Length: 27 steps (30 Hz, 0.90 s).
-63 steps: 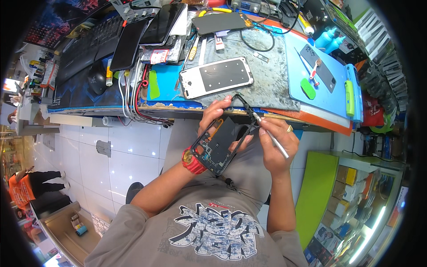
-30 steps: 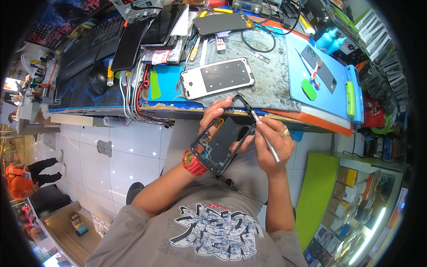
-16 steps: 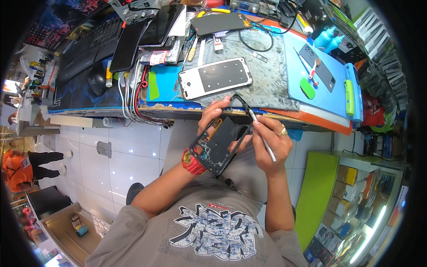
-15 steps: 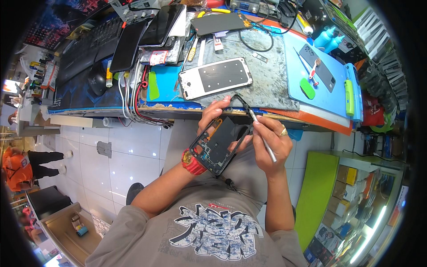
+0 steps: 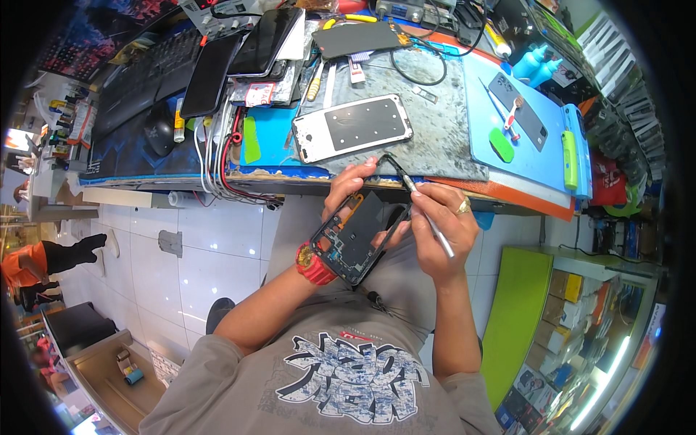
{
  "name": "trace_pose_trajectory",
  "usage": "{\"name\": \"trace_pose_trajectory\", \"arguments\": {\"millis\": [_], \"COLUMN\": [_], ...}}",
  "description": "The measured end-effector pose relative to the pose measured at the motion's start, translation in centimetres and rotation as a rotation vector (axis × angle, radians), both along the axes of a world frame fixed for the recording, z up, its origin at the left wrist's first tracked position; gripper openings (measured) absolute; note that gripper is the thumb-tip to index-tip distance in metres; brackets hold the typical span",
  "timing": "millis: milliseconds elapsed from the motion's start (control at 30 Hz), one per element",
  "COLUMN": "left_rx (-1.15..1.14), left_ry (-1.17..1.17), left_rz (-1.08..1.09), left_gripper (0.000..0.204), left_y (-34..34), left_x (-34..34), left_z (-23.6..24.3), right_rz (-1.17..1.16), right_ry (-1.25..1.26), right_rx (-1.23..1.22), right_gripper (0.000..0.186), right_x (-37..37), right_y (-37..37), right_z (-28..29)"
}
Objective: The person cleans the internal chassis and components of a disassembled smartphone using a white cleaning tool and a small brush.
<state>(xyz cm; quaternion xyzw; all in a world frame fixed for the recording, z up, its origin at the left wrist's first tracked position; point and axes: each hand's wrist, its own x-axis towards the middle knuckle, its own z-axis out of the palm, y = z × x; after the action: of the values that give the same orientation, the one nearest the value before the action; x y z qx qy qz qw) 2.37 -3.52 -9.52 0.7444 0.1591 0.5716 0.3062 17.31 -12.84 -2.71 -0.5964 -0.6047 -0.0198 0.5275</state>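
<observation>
My left hand (image 5: 343,191) is closed around an opened phone (image 5: 357,238), tilted over my lap, with its battery, circuit board and an orange flex cable exposed. A thin black frame strip (image 5: 392,161) bends up at the phone's far end, by my left fingertips. In a pen-like grip my right hand (image 5: 444,221) holds a slim silver tool (image 5: 441,242). Its tip is at the black strip, and I cannot make out its exact shape. Just beyond my hands, a white-and-black phone frame (image 5: 353,127) lies on the grey mat (image 5: 442,145) at the bench edge.
Stacked phones (image 5: 264,43), a loose black panel (image 5: 355,39) and cables crowd the back. On the right, a blue mat (image 5: 482,94) bears a phone back (image 5: 518,109) and a brush. Hanging wires (image 5: 215,156) cross the bench edge. At far left walks a person in orange (image 5: 25,264).
My right hand and the silver tool have shifted very slightly, the tool's rear end moving a little right and up. The left hand keeps its hold. The person in orange has stepped along.
</observation>
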Motion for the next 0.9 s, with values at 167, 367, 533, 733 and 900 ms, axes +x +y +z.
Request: {"name": "trace_pose_trajectory", "arguments": {"millis": [167,367,533,733,900], "left_rx": [-0.034,-0.024,-0.010,0.009,0.074], "left_ry": [-0.015,-0.016,-0.015,0.065,0.064], "left_rz": [-0.027,-0.018,-0.012,-0.072,-0.037], "left_gripper": [0.094,0.095,0.096,0.098,0.101], "left_y": [-0.2,-0.1,-0.1,0.0,-0.1], "left_x": [0.1,0.1,0.1,-0.3,0.0], "left_z": [-0.1,-0.3,-0.3,0.5,1.0], "right_rz": [0.021,0.050,0.102,0.113,0.042], "right_ry": [0.039,0.078,0.171,0.410,0.139], "right_rx": [-0.028,-0.068,-0.113,-0.162,-0.011], "right_gripper": [0.029,0.027,0.027,0.021,0.021], "right_x": [0.4,0.7,1.2,1.9,0.9], "right_y": [0.1,0.0,0.0,0.3,0.7], "right_z": [-0.3,-0.2,0.5,0.0,-0.7]}}
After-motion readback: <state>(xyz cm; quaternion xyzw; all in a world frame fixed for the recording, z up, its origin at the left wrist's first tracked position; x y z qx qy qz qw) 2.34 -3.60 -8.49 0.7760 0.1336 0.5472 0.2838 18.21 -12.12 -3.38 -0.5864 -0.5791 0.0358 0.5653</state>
